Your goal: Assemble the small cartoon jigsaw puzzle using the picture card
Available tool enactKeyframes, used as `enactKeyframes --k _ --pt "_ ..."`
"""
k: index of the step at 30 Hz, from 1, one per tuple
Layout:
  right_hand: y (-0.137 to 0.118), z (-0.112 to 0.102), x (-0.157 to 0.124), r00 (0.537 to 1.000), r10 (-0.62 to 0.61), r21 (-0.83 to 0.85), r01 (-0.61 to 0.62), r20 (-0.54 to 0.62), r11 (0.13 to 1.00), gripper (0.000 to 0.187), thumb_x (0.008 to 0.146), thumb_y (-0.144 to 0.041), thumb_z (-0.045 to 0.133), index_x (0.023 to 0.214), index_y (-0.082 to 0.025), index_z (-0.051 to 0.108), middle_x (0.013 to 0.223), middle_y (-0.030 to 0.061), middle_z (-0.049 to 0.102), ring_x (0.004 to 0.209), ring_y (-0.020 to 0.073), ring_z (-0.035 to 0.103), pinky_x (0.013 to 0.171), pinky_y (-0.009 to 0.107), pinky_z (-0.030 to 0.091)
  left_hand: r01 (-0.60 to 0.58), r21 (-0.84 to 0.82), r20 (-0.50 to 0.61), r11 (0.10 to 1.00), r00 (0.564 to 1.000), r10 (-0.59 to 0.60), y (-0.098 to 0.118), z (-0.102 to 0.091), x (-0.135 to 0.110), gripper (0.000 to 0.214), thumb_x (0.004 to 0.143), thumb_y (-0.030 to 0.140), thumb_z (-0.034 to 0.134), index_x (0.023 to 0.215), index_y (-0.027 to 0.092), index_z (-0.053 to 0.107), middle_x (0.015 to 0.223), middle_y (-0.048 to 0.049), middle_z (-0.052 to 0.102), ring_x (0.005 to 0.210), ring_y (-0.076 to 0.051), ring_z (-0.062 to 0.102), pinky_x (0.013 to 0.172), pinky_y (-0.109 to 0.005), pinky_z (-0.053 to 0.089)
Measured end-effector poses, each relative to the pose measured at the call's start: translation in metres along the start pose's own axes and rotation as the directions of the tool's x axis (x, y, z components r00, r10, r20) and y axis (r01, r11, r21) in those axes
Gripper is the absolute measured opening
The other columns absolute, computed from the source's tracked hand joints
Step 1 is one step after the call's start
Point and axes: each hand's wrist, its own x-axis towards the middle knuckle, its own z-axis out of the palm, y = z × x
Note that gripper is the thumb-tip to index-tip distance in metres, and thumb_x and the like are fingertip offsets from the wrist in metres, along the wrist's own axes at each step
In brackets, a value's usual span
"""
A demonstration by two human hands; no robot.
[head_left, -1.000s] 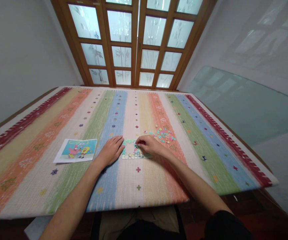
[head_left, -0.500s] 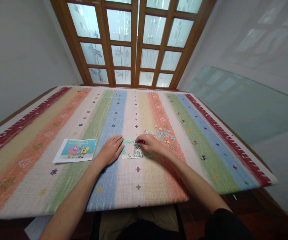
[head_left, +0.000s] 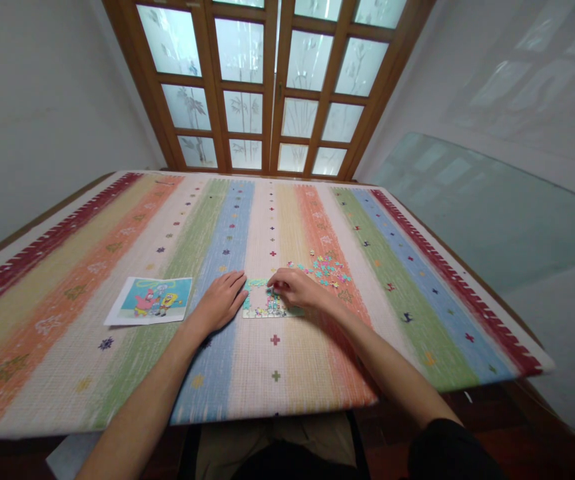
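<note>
A partly assembled jigsaw puzzle (head_left: 260, 312) lies flat on the striped tablecloth, with a gap in its middle where the cloth-coloured base shows. My left hand (head_left: 223, 299) rests flat at the puzzle's left edge, fingers stretched out and holding nothing. Over the right part of the puzzle, my right hand (head_left: 294, 287) has thumb and fingertips pinched together around a small puzzle piece (head_left: 270, 289), mostly hidden by the fingers. The hand covers much of the puzzle's right side.
Several loose puzzle pieces (head_left: 324, 268) are scattered behind and right of my right hand. A printed cartoon picture (head_left: 154, 298) lies to the left of my left hand. The tablecloth (head_left: 275, 373) ends at the table's front edge, close to my body.
My right hand has shifted very slightly at the same spot over the puzzle, still pinched. My left hand stays where it was.
</note>
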Motion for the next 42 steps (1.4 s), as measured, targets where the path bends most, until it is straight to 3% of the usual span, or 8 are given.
enactKeyframes --k 12,19,24,29,33,42 --pt "0.007 0.009 -0.001 0.997 -0.063 -0.06 0.06 -0.052 0.996 0.012 0.087 -0.007 0.066 0.092 -0.016 0.073 0.088 0.0065 0.067 0.078 0.0154 0.058 0.075 0.027 0.044 0.007 0.003 0.007 1.0 1.0 -0.007 0.0 0.0 0.001 0.047 0.106 0.039 0.033 0.136 0.012 0.057 0.141 -0.0167 0.059 0.132 -0.03 0.053 0.112 -0.05 0.043" --pt "0.002 -0.001 -0.008 0.996 -0.071 -0.09 0.066 -0.051 0.994 0.018 0.089 -0.005 0.059 0.094 -0.016 0.072 0.095 0.0082 0.066 0.084 0.0171 0.058 0.077 0.028 0.046 0.001 -0.008 0.005 1.0 1.0 -0.001 -0.001 0.0 0.0 0.046 0.106 0.039 0.035 0.137 0.014 0.056 0.142 -0.0163 0.059 0.133 -0.03 0.053 0.113 -0.051 0.043" --pt "-0.011 -0.003 -0.025 0.992 -0.117 -0.203 0.103 -0.057 0.974 0.018 0.097 -0.02 0.056 0.091 -0.016 0.073 0.092 0.0085 0.063 0.084 0.0185 0.055 0.079 0.031 0.045 -0.001 -0.014 -0.009 1.0 1.0 0.001 0.0 -0.001 0.0 0.045 0.105 0.039 0.036 0.137 0.016 0.057 0.142 -0.0153 0.059 0.133 -0.029 0.053 0.113 -0.051 0.044" --pt "-0.023 0.007 -0.043 0.985 -0.109 -0.276 0.069 -0.13 0.959 0.026 0.101 -0.034 0.054 0.099 -0.017 0.074 0.095 0.0097 0.062 0.088 0.0206 0.054 0.083 0.034 0.045 0.0 -0.011 -0.003 1.0 1.0 0.0 0.002 -0.002 0.0 0.046 0.106 0.039 0.034 0.136 0.012 0.057 0.141 -0.0171 0.06 0.132 -0.03 0.053 0.113 -0.05 0.043" --pt "-0.028 0.012 -0.049 0.988 -0.085 -0.274 0.048 -0.125 0.96 0.027 0.101 -0.036 0.054 0.109 -0.019 0.073 0.099 0.011 0.061 0.092 0.0225 0.053 0.084 0.036 0.045 0.002 -0.017 -0.009 1.0 1.0 -0.002 0.001 -0.001 0.0 0.045 0.105 0.039 0.035 0.136 0.014 0.057 0.142 -0.0167 0.059 0.133 -0.03 0.053 0.112 -0.052 0.044" --pt "-0.026 0.015 -0.05 0.989 -0.094 -0.313 0.054 -0.116 0.948 0.029 0.102 -0.039 0.052 0.11 -0.019 0.072 0.1 0.011 0.06 0.093 0.0229 0.052 0.086 0.037 0.044 -0.001 -0.024 -0.014 1.0 1.0 0.001 0.0 -0.001 0.0 0.044 0.105 0.038 0.037 0.137 0.016 0.057 0.143 -0.0154 0.059 0.133 -0.03 0.053 0.112 -0.051 0.044"
